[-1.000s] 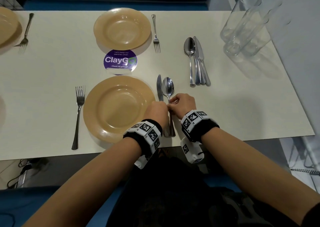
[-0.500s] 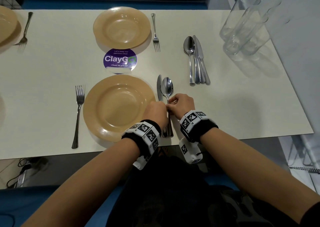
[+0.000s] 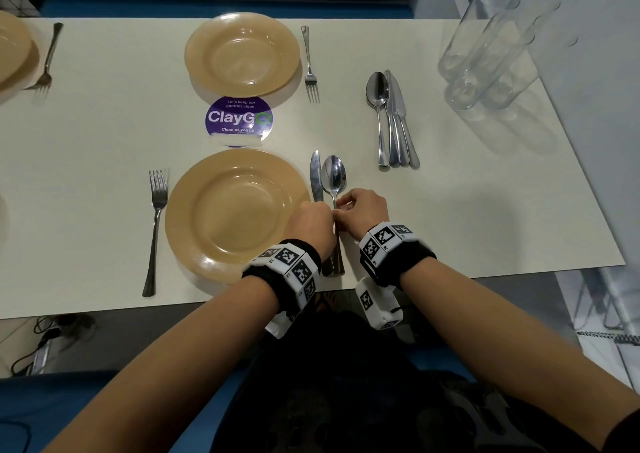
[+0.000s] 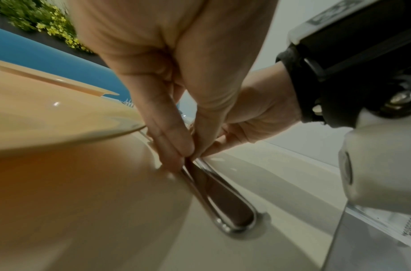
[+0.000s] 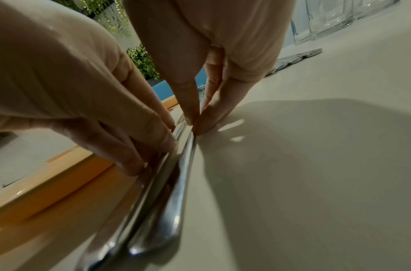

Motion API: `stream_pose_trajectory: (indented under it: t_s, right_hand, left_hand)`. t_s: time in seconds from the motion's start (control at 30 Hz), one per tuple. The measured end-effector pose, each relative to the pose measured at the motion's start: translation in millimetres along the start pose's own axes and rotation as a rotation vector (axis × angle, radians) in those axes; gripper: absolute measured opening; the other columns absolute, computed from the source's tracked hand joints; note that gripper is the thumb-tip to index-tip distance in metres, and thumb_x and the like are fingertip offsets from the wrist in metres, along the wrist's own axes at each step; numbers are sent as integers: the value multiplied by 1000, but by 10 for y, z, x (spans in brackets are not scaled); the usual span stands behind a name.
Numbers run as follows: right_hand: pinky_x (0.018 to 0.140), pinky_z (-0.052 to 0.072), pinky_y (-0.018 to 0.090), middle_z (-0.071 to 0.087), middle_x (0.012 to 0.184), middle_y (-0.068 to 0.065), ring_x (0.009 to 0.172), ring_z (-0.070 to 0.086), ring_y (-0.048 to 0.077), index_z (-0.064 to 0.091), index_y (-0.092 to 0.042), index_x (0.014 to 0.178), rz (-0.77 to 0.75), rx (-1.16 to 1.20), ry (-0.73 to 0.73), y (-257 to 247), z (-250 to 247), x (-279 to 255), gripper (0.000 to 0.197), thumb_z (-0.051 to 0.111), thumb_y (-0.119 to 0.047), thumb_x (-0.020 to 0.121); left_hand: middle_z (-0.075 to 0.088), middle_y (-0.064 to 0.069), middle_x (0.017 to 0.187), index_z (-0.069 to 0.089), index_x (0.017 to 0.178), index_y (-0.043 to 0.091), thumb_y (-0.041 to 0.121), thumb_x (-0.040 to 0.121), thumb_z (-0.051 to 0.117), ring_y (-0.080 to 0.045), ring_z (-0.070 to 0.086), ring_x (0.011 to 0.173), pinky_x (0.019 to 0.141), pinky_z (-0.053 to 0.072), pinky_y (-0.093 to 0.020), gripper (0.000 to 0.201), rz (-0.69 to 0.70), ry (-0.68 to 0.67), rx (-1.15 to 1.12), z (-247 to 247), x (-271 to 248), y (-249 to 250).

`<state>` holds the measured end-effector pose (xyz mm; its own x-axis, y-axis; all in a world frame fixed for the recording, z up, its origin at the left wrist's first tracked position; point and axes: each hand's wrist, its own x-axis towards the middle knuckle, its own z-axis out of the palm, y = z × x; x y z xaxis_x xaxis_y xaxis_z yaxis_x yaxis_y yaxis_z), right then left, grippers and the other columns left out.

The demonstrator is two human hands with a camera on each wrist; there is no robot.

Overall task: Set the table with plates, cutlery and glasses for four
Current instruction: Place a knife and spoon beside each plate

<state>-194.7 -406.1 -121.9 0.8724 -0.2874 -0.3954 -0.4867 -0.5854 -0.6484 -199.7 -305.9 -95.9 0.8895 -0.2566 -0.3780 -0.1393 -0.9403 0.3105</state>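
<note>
still side by side, the left hand (image 3: 313, 222) pinches the shiny steel table knife (image 3: 316, 175) handle and the right hand (image 3: 363, 208) pinches the shiny steel spoon (image 3: 333, 175) handle, as before; both pieces lie touching, just right of the round tan plate (image 3: 235, 213) on the cream table (image 3: 485, 193), barely shifted.
</note>
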Motion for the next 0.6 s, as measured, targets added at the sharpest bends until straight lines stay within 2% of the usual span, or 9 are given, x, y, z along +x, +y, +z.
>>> stream_pose_trajectory:
  t_s: [0.17,0.4,0.53,0.6]
  right_hand:
    - [90,53,34,71,98,8,95,66,22,70,-10,97,-4,-24,6,-9,-13,-1,21,72,-14,76]
    - [84,47,23,71,101,6,98,64,19,70,-12,100,0,-56,4,-5,-29,-19,22,70,-16,78]
    - [80,43,21,70,101,6,98,63,20,70,-11,99,3,-63,8,-5,-31,-20,22,69,-16,78]
    - [82,45,22,71,100,6,97,63,19,70,-11,97,-3,-69,7,-4,-40,-8,20,69,-17,78]
  left_hand:
    - [64,-15,99,61,93,2,8,90,53,-26,61,90,65,41,-27,11,-5,-4,-16,-11,7,-4]
    - [64,-16,102,62,95,1,6,91,50,-28,61,94,67,42,-27,14,8,-6,-9,-31,9,-4]
    - [63,-15,102,62,96,1,8,92,51,-27,61,95,69,43,-27,14,16,-16,7,-23,32,-4]
    - [64,-15,102,62,95,1,8,91,51,-27,61,95,69,43,-27,13,14,-21,15,-33,56,-3]
